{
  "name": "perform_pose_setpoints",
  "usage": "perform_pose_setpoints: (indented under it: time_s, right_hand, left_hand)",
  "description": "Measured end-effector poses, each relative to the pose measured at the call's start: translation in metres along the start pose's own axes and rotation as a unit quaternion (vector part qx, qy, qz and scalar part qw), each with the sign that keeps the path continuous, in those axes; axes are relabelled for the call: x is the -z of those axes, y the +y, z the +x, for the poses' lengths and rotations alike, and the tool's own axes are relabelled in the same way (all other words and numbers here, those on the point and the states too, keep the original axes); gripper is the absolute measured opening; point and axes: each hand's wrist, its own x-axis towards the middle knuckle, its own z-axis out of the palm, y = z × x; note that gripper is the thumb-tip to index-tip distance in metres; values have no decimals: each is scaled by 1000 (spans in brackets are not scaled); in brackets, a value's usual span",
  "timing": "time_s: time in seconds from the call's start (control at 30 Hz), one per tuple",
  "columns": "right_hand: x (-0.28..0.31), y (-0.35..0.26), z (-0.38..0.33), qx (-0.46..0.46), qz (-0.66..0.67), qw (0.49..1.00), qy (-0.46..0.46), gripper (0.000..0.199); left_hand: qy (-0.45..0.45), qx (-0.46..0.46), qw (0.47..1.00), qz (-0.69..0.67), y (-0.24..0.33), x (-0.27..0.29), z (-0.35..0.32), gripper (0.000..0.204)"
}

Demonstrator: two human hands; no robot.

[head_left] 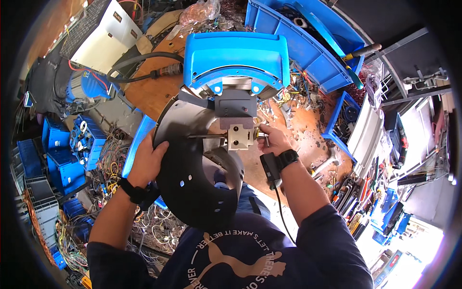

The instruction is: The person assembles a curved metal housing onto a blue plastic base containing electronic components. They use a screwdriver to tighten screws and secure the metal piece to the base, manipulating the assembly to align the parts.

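Observation:
A blue power saw (236,60) with a dark curved blade guard (192,168) stands on the wooden bench. My left hand (147,161) grips the left rim of the guard. My right hand (274,138) pinches a small yellowish tool or fastener at the right side of a pale block (239,137) under the saw's dark housing. Both wrists wear black bands, and a cable hangs from the right one.
Blue bins (308,43) stand at the back right and blue crates (57,149) at the left. Tangled wires (110,159) lie at lower left, hand tools (356,202) at right. A white box (103,36) and a black cable (144,67) sit behind.

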Motion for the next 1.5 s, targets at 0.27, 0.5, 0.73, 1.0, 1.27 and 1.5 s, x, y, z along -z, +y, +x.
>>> perform_pose_setpoints:
  time_s: [0.27, 0.5, 0.73, 1.0, 1.27, 1.5]
  right_hand:
    - [-8, 3, 9, 20, 2, 999, 50, 20]
    - [-11, -5, 6, 104, -150, 978, 104, 18]
    - [-2, -36, -26, 104, -415, 901, -69, 14]
    - [-15, -47, -45, 269, -616, 737, -69, 17]
    - [0, -27, -66, 527, -693, 487, -66, 16]
    - [1, -33, -68, 202, -319, 916, -136, 13]
  left_hand:
    - [11, -26, 1000, 3, -6, -1, 0, 43]
    - [0, -4, 1000, 1, -6, -2, 1, 44]
    - [12, -22, 1000, -15, -19, -4, 3, 43]
    - [-3, -17, 1000, -1, -21, -3, 4, 53]
    - [-8, -17, 999, -35, -16, -2, 3, 52]
    - [24, -43, 999, 7, -26, -6, 3, 42]
